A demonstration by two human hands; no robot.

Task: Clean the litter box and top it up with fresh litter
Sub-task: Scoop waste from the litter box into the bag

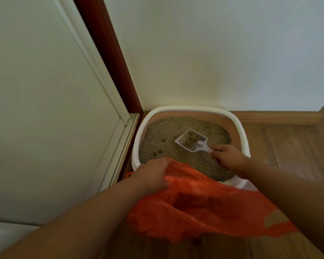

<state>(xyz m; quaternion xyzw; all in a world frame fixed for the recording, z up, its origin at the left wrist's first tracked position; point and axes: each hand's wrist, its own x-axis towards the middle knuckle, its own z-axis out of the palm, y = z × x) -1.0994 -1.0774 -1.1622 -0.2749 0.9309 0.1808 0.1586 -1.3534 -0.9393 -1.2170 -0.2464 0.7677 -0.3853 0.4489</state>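
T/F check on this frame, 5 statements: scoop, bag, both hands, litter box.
1. The right hand grips the handle of the white scoop. True.
2. The scoop is empty. False: clumps sit in its slotted head.
3. The left hand holds the edge of the orange plastic bag. True.
4. The bag lies inside the litter box. False: it is held at the box's near side, overlapping the near rim.
5. No clumps remain in the litter. False: a few dark clumps lie to the left of the scoop.
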